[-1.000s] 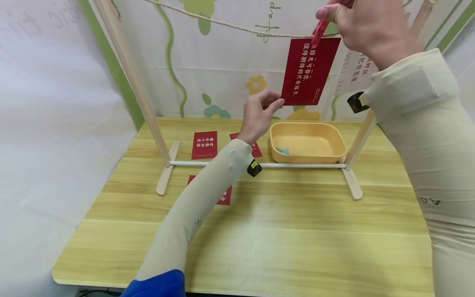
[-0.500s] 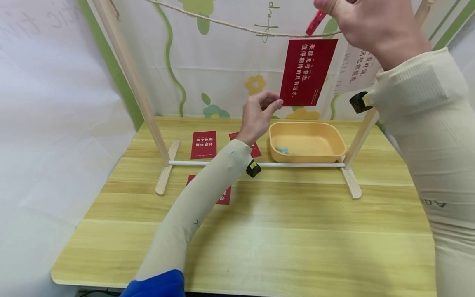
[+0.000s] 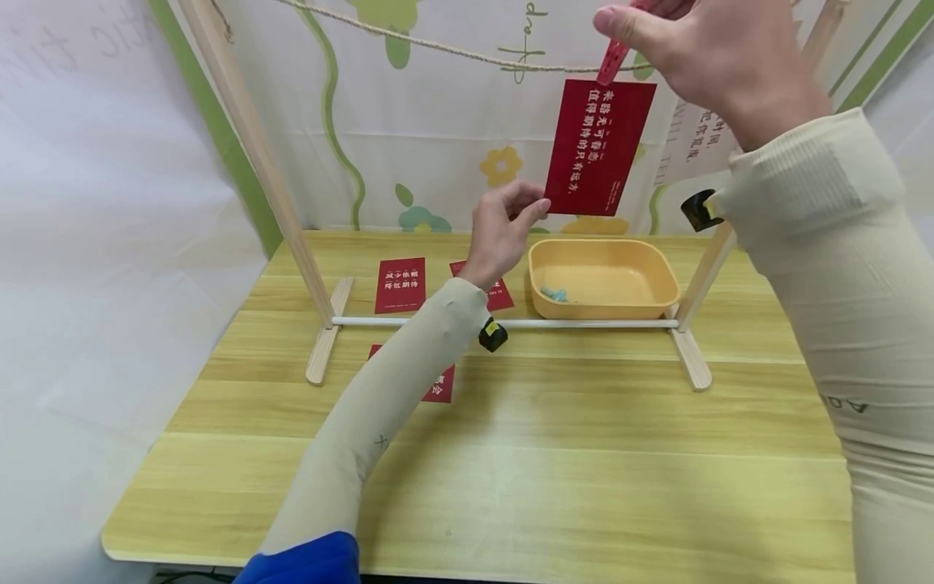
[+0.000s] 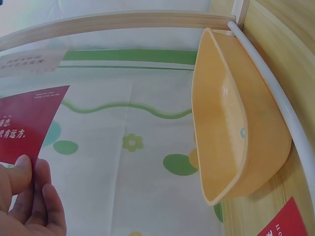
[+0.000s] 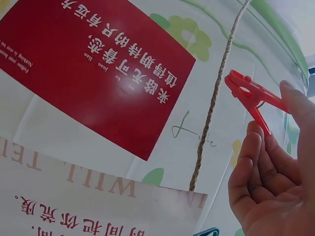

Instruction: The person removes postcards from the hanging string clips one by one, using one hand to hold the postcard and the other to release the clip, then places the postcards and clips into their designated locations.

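Observation:
My left hand (image 3: pixel 503 231) pinches a red card (image 3: pixel 601 146) with white Chinese lettering by its lower left corner, between thumb and fingers. The card stands upright just under the twine (image 3: pixel 467 55). Up at the right, my right hand (image 3: pixel 730 61) pinches a red clothespin (image 3: pixel 614 57) by its handle ends. In the head view the clothespin's tip overlaps the card's top edge. From the right wrist view, its jaws lie close beside the twine, and the card (image 5: pixel 108 69) shows apart from them on the twine's other side.
A pale printed card (image 3: pixel 696 146) hangs at the right, near a teal clip (image 5: pixel 209 232). The wooden frame's left post (image 3: pixel 255 138) and white crossbar (image 3: pixel 584 324) surround the work. A yellow basin (image 3: pixel 606 312) holds small light-blue pieces. Several red cards (image 3: pixel 400 296) lie on the table (image 3: pixel 620 470).
The clothespin rose off the card's top edge, then came back down over it, slightly further left. The red card has shifted a little left and down with my left hand.

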`<state>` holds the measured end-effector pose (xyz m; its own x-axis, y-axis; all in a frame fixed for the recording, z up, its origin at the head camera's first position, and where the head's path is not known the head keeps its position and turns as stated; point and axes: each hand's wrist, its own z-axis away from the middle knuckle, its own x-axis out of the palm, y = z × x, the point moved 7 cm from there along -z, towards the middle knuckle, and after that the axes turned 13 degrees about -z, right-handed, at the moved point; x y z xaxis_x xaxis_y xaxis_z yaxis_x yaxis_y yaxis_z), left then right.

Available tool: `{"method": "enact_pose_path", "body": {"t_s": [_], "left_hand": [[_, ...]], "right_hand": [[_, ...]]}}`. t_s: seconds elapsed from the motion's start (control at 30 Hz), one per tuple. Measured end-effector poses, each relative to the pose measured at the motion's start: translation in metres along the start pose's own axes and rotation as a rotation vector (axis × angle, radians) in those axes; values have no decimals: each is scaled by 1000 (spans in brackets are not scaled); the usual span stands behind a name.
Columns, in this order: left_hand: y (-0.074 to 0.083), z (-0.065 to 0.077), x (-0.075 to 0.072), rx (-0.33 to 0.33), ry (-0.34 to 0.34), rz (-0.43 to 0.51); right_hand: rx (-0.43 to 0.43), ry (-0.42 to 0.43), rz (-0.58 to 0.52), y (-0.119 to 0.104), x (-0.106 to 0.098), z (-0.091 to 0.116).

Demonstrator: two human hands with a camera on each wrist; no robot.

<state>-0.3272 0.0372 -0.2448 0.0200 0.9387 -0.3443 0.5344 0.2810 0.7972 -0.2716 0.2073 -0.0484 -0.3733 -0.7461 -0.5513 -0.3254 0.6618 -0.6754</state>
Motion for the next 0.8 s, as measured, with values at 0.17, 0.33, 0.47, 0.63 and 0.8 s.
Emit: {"method": "enact_pose_path", "body": {"t_s": [0.17, 0.33, 0.47, 0.63, 0.8], "left_hand": [[-5, 0, -4, 6, 5, -1], [-10, 1, -7, -12, 10, 2], [-12, 2, -9, -24, 12, 3], [-13, 2, -10, -45, 8, 7], [-16, 3, -12, -53, 9, 18]], "right_hand": [[-15, 3, -30, 0, 0, 1], [-29, 2, -40, 1, 1, 2], [-42, 10, 0, 1, 2, 3], [-53, 12, 58, 4, 4, 5], [-61, 4, 115, 8, 7, 10]]}}
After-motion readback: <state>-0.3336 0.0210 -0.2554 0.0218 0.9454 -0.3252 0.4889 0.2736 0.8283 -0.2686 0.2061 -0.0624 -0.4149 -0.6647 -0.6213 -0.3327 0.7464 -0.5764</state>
